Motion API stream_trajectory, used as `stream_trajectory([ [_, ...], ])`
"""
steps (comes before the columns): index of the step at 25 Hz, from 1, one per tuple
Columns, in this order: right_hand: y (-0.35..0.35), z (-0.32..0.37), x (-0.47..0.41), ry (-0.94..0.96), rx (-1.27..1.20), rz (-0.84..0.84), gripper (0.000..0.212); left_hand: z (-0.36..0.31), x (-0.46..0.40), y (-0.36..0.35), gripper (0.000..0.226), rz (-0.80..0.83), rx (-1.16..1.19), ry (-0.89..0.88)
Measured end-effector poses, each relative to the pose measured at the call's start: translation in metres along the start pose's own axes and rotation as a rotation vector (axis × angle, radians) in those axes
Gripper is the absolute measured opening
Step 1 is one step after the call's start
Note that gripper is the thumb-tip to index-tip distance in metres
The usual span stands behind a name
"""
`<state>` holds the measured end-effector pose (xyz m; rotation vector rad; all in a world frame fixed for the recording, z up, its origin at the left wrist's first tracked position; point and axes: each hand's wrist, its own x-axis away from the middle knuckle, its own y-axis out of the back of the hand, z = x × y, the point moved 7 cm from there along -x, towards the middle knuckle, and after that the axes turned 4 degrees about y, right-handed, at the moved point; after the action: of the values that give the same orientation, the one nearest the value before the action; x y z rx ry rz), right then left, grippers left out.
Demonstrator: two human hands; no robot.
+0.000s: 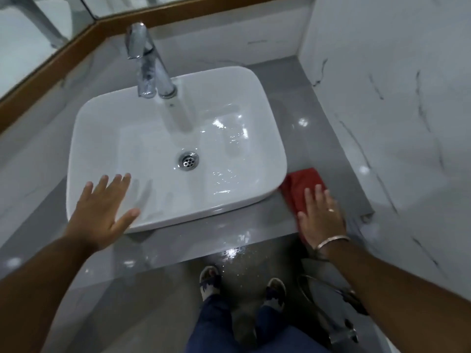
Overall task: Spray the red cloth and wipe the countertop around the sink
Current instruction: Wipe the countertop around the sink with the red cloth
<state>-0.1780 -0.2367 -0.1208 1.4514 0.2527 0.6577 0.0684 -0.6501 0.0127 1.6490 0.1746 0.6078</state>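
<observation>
Grey countertop [254, 233], red cloth [300, 186] half-hidden under right hand [322, 217]

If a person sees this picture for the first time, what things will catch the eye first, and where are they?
The white sink fills the middle of the picture, with a chrome faucet at its back edge. At its right front corner, the right hand presses flat on a red cloth lying on the grey countertop. The left hand is open, fingers spread, over the sink's front left rim.
</observation>
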Motion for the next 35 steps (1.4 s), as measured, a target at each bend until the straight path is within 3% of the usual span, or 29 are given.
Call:
stream_trajectory([
  [4, -0.003, 0.018, 0.012, -0.184, -0.063, -0.084, 0.069, 0.008, -0.001, -0.001, 0.093, 0.003, 0.022, -0.081],
  [8, -0.02, 0.123, 0.031, -0.144, -0.109, -0.031, 0.072, 0.013, 0.0, -0.005, 0.095, 0.014, 0.076, -0.102],
  [13, -0.041, 0.228, 0.047, -0.241, -0.195, 0.019, 0.074, 0.015, -0.004, -0.009, 0.088, -0.003, 0.139, -0.135],
  [15, -0.047, 0.25, 0.062, -0.114, -0.12, 0.036, 0.073, 0.017, -0.005, -0.01, 0.086, -0.022, 0.136, -0.132],
  [17, -0.055, 0.256, 0.078, 0.143, -0.024, 0.091, 0.07, 0.017, -0.006, -0.009, 0.09, -0.042, 0.136, -0.127],
  [19, -0.052, 0.225, 0.077, 0.307, 0.072, 0.109, 0.069, 0.016, -0.007, -0.01, 0.095, -0.064, 0.141, -0.135],
  [20, -0.046, 0.197, 0.069, 0.273, 0.117, 0.076, 0.067, 0.016, -0.008, -0.01, 0.096, -0.077, 0.144, -0.14],
  [23, -0.026, 0.119, 0.054, -0.148, 0.027, 0.018, 0.062, 0.018, -0.009, -0.014, 0.095, -0.106, 0.15, -0.157],
  [26, -0.033, 0.15, 0.059, -0.31, -0.021, -0.029, 0.067, 0.018, -0.01, -0.017, 0.094, -0.119, 0.155, -0.169],
  [32, -0.072, 0.354, 0.092, 0.22, 0.061, 0.0, 0.077, 0.018, -0.01, -0.017, 0.086, -0.137, 0.158, -0.176],
  [35, -0.071, 0.341, 0.095, 0.463, 0.103, 0.111, 0.08, 0.019, -0.01, -0.017, 0.085, -0.101, 0.166, -0.156],
])
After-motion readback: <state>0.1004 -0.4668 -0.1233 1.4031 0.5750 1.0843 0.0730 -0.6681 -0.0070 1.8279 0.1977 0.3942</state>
